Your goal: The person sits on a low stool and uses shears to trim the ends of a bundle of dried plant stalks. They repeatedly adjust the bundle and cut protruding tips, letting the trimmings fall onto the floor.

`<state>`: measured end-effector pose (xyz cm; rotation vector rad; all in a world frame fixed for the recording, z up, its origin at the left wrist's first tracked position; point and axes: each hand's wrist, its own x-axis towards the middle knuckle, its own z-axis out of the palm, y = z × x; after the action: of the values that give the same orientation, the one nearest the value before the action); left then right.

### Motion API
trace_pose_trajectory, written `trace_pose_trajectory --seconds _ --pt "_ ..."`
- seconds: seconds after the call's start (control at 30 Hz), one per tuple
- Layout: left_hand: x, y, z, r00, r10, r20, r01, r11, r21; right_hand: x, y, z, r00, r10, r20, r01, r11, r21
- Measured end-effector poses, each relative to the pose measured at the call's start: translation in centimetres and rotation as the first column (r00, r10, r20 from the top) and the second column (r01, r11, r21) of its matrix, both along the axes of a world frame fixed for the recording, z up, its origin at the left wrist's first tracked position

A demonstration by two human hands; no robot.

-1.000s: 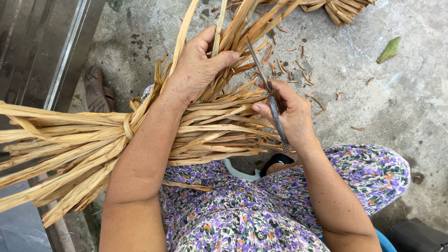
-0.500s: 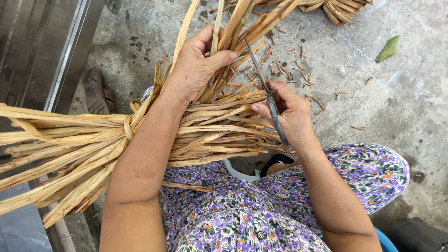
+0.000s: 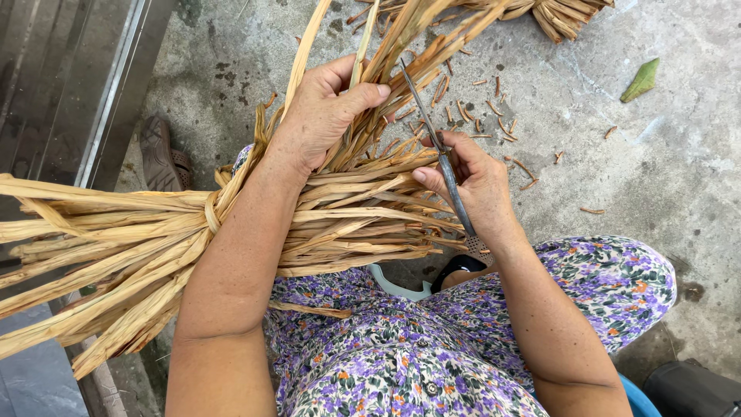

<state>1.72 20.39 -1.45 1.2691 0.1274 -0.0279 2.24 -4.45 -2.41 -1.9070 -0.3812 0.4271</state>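
While the left hand (image 3: 328, 108) clamps dried stalks (image 3: 363, 208), the right hand (image 3: 475, 181) grips scissors (image 3: 440, 154); blades could nick the nearby thumb.

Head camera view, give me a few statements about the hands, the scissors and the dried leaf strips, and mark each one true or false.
1. The right hand holds a pair of scissors. True.
2. The left hand lies flat on the concrete floor. False: it grips a bunch of dried leaf strips.
3. A tie of the same material binds the strips into a bundle. True.
4. The floor holds no cuttings. False: short cut pieces lie scattered on it.
5. A green leaf lies on the floor at upper right. True.
6. The person's lap is covered by plain white cloth. False: it is floral-print fabric.
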Motion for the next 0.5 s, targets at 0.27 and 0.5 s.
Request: trace_pose_trajectory --seconds 0.27,0.5 --pt "-0.1 0.0 0.1 0.999 0.027 -0.039 -0.029 0.999 -0.043 -0.6 -0.2 -0.8 0.996 -0.032 0.078 0.034 0.999 -0.024" --pt "-0.3 -0.1 0.7 1.000 0.015 -0.008 -0.015 1.000 -0.012 -0.8 -0.3 -1.3 0.998 -0.014 0.066 0.008 0.995 0.101"
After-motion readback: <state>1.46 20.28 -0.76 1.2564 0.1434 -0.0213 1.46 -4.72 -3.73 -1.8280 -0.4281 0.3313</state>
